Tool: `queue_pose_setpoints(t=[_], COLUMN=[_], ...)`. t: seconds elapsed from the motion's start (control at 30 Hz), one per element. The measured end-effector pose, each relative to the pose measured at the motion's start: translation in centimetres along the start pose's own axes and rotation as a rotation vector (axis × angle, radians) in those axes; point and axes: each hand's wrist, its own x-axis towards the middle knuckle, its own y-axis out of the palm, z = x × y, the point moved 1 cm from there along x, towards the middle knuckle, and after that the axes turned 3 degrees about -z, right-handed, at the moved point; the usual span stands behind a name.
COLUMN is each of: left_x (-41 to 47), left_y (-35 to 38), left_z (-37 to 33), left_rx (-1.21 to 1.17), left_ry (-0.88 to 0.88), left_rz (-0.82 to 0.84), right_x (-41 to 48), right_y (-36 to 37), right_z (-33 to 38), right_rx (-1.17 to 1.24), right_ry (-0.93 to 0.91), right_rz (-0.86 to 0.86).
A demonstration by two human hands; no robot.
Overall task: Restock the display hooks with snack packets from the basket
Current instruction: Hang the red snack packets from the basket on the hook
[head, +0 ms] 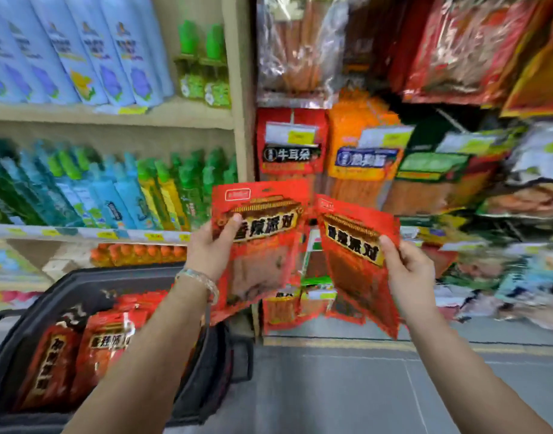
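My left hand [211, 245] grips a red snack packet [262, 242] by its left edge, thumb on the front. My right hand [408, 267] pinches a second red snack packet [355, 264] of the same kind by its right edge. Both packets are held upright in front of the display hooks [292, 120], which carry hanging red and orange snack packets. The black basket [81, 278] sits at lower left under my left forearm, with several red packets [103, 349] lying in it.
Left of a wooden upright [240, 89] are shelves with blue bottles [81, 51] above and green and blue bottles [112, 189] below. More hanging snack bags [456, 48] fill the right side. Grey floor [347, 386] lies below.
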Motion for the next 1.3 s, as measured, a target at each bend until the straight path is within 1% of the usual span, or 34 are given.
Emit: queue_pose_setpoints(t=[0.1, 0.17, 0.27, 0.4, 0.5, 0.57, 0.63, 0.8, 0.87, 1.03, 1.13, 1.3], left_x=[-0.1, -0.1, 0.4, 1.4, 2.7, 4.0, 5.2, 7.8, 9.0, 11.2, 12.0, 13.3], left_y=[4.9, 7.7, 10.8, 13.8, 15.1, 15.5, 15.9, 18.0, 19.0, 21.0, 21.7, 22.8], left_z=[-4.7, -7.8, -12.5, -18.2, -21.2, -22.6, -23.8, -27.2, -28.2, -30.2, -30.9, -31.0], left_rx=[-0.003, -0.038, -0.084, -0.23, -0.292, -0.362, -0.406, -0.49, -0.53, -0.635, -0.628, -0.649], left_ry=[0.063, 0.115, 0.229, 0.305, 0.363, 0.363, 0.358, 0.378, 0.371, 0.372, 0.376, 0.356], left_rz=[-0.049, -0.066, -0.05, -0.035, -0.1, -0.172, -0.195, -0.114, -0.089, -0.011, 0.0, 0.0], right_x=[3.7, 6.4, 10.3, 15.9, 20.0, 22.6, 25.2, 32.0, 34.5, 39.2, 41.0, 42.5], right_y=[-6.2, -9.8, -14.3, -18.4, -20.2, -20.7, -20.8, -19.9, -19.3, -17.7, -16.9, -16.3], right_z=[-0.5, -0.2, 1.0, 3.1, 4.0, 4.4, 5.0, 6.7, 7.1, 8.1, 8.1, 7.0], right_rx=[-0.047, -0.067, -0.086, -0.07, -0.095, -0.075, -0.017, 0.061, 0.114, 0.298, 0.392, 0.447], right_ry=[-0.039, -0.1, -0.166, -0.224, -0.267, -0.277, -0.271, -0.242, -0.24, -0.157, -0.075, 0.028], right_rz=[-0.071, -0.108, -0.155, -0.217, -0.292, -0.319, -0.336, -0.368, -0.342, -0.183, -0.154, -0.131])
